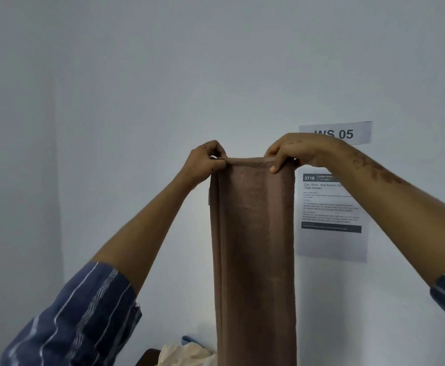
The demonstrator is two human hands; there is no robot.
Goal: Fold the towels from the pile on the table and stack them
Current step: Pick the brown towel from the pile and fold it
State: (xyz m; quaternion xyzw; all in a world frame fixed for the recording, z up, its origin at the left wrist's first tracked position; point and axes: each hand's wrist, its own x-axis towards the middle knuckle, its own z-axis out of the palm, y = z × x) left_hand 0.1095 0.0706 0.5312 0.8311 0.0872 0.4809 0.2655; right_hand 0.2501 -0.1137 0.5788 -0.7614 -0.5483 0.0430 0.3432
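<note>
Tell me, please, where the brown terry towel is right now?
In the head view, the brown terry towel hangs at centre, its top edge pinched by the left hand and right hand.

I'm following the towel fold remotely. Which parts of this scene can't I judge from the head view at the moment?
- Brown towel: lower end cut off by the bottom edge; layer count unclear.
- Pile: only a cream and blue corner shows; the hanging towel and the edge hide the rest.
- Table and stack: not in view.
- Wall sheet: body text too small, left side behind the towel.
- Left hand, right hand: grip on the hem; fingers behind hidden.
</note>
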